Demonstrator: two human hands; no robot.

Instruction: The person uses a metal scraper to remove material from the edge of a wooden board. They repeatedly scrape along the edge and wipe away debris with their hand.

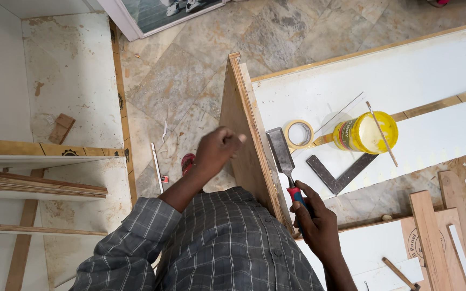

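Note:
An upright plywood panel stands on edge in the middle of the view, its thin top edge running from far to near. My left hand presses against its brown left face with curled fingers. A wide-bladed chisel with a red and blue handle is gripped in my right hand, its blade lying along the panel's right side by the top edge.
A white laminated board lies to the right with a roll of tape, a yellow glue tub with a stick, and a metal try square on it. Wood offcuts lie near right. White cabinet shelves stand left.

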